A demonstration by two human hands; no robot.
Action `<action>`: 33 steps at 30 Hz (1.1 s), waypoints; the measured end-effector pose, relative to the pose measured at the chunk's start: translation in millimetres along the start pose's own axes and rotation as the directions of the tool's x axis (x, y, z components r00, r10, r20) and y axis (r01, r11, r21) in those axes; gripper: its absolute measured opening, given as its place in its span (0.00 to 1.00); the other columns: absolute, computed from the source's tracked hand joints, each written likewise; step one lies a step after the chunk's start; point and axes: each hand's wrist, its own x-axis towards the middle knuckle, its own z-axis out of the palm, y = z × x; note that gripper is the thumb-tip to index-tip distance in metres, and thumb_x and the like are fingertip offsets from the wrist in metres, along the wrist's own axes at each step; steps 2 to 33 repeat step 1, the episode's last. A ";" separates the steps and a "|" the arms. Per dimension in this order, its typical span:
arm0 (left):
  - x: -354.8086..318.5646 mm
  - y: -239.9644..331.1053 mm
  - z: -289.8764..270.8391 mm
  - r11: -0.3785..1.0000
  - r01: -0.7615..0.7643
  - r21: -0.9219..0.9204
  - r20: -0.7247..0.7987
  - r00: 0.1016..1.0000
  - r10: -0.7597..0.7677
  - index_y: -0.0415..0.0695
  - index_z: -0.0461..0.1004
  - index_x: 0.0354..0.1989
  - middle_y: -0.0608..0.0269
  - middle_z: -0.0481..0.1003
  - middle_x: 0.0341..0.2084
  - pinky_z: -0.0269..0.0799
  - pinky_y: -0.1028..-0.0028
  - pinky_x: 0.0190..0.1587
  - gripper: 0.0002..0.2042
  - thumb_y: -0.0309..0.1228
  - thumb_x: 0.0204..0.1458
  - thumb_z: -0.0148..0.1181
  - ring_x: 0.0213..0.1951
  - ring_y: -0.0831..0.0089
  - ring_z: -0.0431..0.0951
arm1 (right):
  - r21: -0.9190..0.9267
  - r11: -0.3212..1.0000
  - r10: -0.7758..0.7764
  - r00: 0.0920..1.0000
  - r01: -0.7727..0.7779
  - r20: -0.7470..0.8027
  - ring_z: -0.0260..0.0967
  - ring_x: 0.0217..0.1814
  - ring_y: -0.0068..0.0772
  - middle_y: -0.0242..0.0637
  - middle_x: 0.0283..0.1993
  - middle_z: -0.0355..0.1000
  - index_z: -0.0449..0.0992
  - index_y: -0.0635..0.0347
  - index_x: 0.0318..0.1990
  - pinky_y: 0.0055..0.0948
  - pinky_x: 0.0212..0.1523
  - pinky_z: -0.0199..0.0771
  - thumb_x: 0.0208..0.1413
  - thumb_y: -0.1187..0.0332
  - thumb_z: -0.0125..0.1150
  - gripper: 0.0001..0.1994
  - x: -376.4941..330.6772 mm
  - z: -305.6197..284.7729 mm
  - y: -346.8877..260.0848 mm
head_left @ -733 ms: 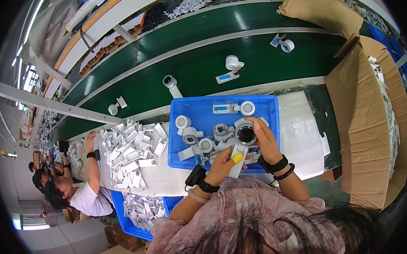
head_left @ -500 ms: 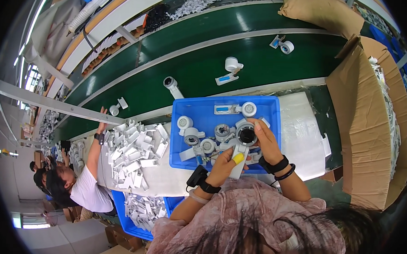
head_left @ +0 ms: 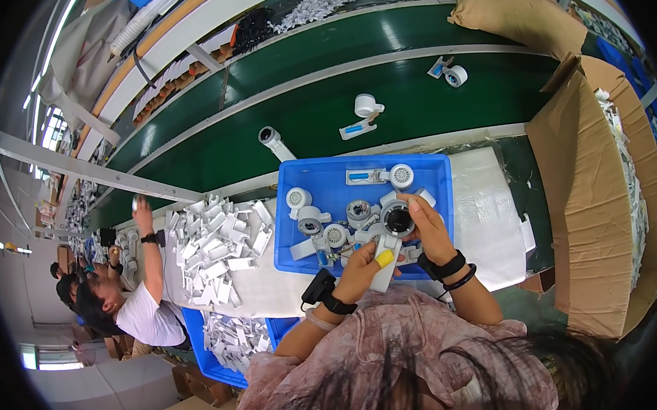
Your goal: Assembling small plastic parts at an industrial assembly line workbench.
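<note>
Both hands meet over the near edge of a blue bin [head_left: 427, 173] that sits on a white-covered worktop [head_left: 484, 213]. The left hand [head_left: 361, 270], with a yellow cot on one finger, closes its grip around a white bracket-like part [head_left: 384, 271], while the right hand [head_left: 427, 229] pinches a round white camera module [head_left: 397, 220] with a dark lens, held just above the bin's floor. Crowding the bin around them are roughly five or six more round white modules and a flat white piece with a blue strip [head_left: 363, 177] near the far wall; the exact count is hard to tell where parts overlap. A black device [head_left: 317, 287] lies on the worktop just beside the left wrist. To the left a heap of small white plastic pieces [head_left: 215, 247] covers the worktop, far too many to count, and a second blue bin [head_left: 209, 347] below holds more. Beyond the bin runs a green conveyor belt [head_left: 310, 122] carrying three separate white assemblies, well apart from each other. An open cardboard box [head_left: 595, 211] stands on the right. A co-worker [head_left: 137, 314] in a white shirt sits at the left, one arm raised toward the belt.
</note>
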 end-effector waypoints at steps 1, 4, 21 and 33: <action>0.4 -0.6 0.6 1.000 0.003 0.023 -0.010 1.000 -0.003 0.38 0.64 0.56 0.51 0.75 0.44 0.76 0.71 0.39 0.20 0.35 0.59 0.52 0.35 0.69 0.79 | 0.006 1.000 0.006 1.000 -0.006 0.005 0.71 0.44 0.20 0.34 0.47 0.71 0.65 0.57 0.59 0.22 0.38 0.77 0.66 0.51 0.41 0.23 -0.2 -0.9 -0.5; 0.4 -0.6 0.6 1.000 0.003 0.023 -0.010 1.000 -0.003 0.38 0.64 0.56 0.51 0.75 0.44 0.76 0.71 0.39 0.20 0.35 0.59 0.52 0.35 0.69 0.79 | 0.006 1.000 0.006 1.000 -0.006 0.005 0.71 0.44 0.20 0.34 0.47 0.71 0.65 0.57 0.59 0.22 0.38 0.77 0.66 0.51 0.41 0.23 -0.2 -0.9 -0.5; 0.4 -0.6 0.6 1.000 0.003 0.023 -0.010 1.000 -0.003 0.38 0.64 0.56 0.51 0.75 0.44 0.76 0.71 0.39 0.20 0.35 0.59 0.52 0.35 0.69 0.79 | 0.006 1.000 0.006 1.000 -0.006 0.005 0.71 0.44 0.20 0.34 0.47 0.71 0.65 0.57 0.59 0.22 0.38 0.77 0.66 0.51 0.41 0.23 -0.2 -0.9 -0.5; 0.4 -0.6 0.6 1.000 0.003 0.023 -0.010 1.000 -0.003 0.38 0.64 0.56 0.51 0.75 0.44 0.76 0.71 0.39 0.20 0.35 0.59 0.52 0.35 0.69 0.79 | 0.006 1.000 0.006 1.000 -0.006 0.005 0.71 0.44 0.20 0.34 0.47 0.71 0.65 0.57 0.59 0.22 0.38 0.77 0.66 0.51 0.41 0.23 -0.2 -0.9 -0.5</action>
